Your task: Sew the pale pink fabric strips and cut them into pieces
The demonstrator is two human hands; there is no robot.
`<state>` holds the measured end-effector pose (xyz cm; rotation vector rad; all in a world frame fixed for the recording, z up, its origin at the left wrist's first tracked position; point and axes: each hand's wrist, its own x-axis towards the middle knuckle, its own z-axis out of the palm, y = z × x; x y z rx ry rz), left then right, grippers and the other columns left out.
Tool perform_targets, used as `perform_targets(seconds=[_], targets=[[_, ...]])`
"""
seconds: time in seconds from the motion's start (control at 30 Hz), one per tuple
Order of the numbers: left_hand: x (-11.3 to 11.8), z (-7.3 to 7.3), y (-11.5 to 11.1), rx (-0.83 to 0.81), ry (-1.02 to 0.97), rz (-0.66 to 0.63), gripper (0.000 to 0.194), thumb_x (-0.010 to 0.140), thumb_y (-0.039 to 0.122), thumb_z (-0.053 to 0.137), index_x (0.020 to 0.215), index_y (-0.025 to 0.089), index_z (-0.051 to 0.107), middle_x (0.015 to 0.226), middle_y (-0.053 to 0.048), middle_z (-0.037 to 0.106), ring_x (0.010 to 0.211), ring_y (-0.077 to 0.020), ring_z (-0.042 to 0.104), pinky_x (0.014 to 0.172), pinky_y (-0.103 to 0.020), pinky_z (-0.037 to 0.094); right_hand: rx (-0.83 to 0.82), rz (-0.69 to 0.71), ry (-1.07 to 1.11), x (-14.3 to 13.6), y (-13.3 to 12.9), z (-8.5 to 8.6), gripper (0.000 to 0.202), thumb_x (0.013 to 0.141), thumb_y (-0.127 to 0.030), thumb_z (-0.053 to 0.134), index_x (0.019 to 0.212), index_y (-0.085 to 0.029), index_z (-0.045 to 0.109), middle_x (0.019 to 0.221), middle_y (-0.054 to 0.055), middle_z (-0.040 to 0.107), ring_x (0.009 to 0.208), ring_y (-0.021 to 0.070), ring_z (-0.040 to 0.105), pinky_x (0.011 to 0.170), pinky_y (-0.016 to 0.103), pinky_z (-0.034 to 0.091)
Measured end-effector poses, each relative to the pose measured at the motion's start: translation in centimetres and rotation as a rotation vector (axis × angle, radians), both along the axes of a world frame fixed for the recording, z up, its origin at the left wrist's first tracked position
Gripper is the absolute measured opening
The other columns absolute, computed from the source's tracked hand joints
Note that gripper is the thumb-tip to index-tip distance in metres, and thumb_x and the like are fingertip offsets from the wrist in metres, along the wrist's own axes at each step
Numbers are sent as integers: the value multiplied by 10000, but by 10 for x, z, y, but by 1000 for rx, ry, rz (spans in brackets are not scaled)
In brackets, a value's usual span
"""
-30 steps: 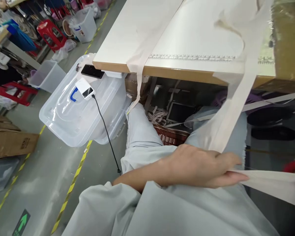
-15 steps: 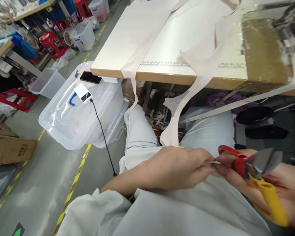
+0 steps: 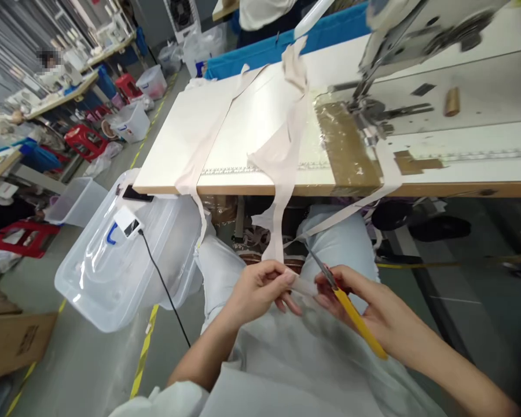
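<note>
In the head view, my left hand pinches a pale pink fabric strip between thumb and fingers above my lap. My right hand is closed round scissors with yellow handles, their blades pointing up and left, and its fingertips also touch the strip. A wider pale pink fabric piece hangs over the table edge down to my left hand. Another narrow band runs from beneath the sewing machine's foot down toward my knees.
A white sewing table with a wooden edge spans the front. Another pale strip drapes over its left part. Left of my leg stands a lidded clear plastic box carrying a phone and a white device with a black cable.
The view has tilted up, showing more of the machine. My hands have drawn apart slightly, with the strip stretched between them. The scissors have turned, their blades now pointing away from me.
</note>
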<state>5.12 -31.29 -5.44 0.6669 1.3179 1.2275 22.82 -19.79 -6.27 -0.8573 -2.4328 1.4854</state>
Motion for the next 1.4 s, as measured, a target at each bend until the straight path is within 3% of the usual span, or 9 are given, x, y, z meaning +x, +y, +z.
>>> perform_targets(seconds=[0.1, 0.2, 0.37, 0.47, 0.67, 0.97, 1.2, 1.4], targets=[[-9, -4, 15, -65, -127, 60, 530, 700, 635, 749, 800, 148, 564, 645, -44, 690, 672, -225, 745, 547, -216, 521, -226, 98, -17, 6, 22, -7, 421, 883, -636, 523, 812, -230, 434, 741, -10, 489, 699, 164, 480, 650, 264, 453], [-13, -9, 26, -144, -167, 89, 569, 639, 634, 795, 802, 133, 580, 704, -98, 737, 760, -258, 756, 611, -242, 554, -327, 184, -97, 12, 41, -11, 442, 884, -647, 506, 783, -227, 407, 738, -14, 450, 686, 165, 437, 652, 281, 424], [-17, -17, 36, -225, -220, 100, 592, 560, 603, 856, 790, 118, 607, 775, -141, 761, 802, -266, 756, 647, -247, 564, -238, 318, -243, 9, 59, -11, 470, 875, -654, 495, 733, -222, 375, 712, -26, 390, 652, 156, 381, 597, 279, 335], [-20, -21, 39, -259, -255, 104, 591, 539, 585, 872, 783, 110, 618, 760, -144, 759, 784, -269, 755, 652, -256, 564, -229, 376, -227, 1, 66, -10, 472, 899, -658, 420, 727, -222, 367, 709, -21, 377, 642, 155, 374, 585, 282, 318], [-24, -31, 39, -290, -273, 94, 587, 553, 606, 851, 757, 118, 596, 713, -155, 749, 723, -272, 750, 611, -255, 547, -128, 445, -242, -13, 75, -9, 443, 878, -605, 458, 685, -221, 350, 648, -29, 391, 600, 149, 412, 559, 271, 321], [-23, -32, 43, -326, -256, 80, 574, 558, 593, 849, 772, 122, 601, 680, -123, 744, 636, -226, 729, 602, -261, 543, 240, 419, -399, -12, 76, -4, 434, 875, -589, 473, 672, -234, 327, 633, 8, 545, 540, 171, 477, 522, 277, 250], [-20, -29, 46, -338, -264, 57, 589, 538, 598, 858, 762, 117, 602, 642, -120, 732, 611, -210, 717, 598, -245, 529, 286, 351, -353, -6, 73, -12, 361, 847, -506, 549, 683, -236, 376, 656, 21, 604, 547, 192, 544, 504, 280, 244], [-19, -29, 46, -336, -257, 38, 580, 558, 611, 847, 736, 126, 584, 624, -125, 723, 622, -232, 722, 621, -267, 535, 266, 383, -372, 0, 76, -18, 360, 870, -467, 520, 659, -232, 345, 633, 14, 601, 539, 189, 549, 504, 277, 233]])
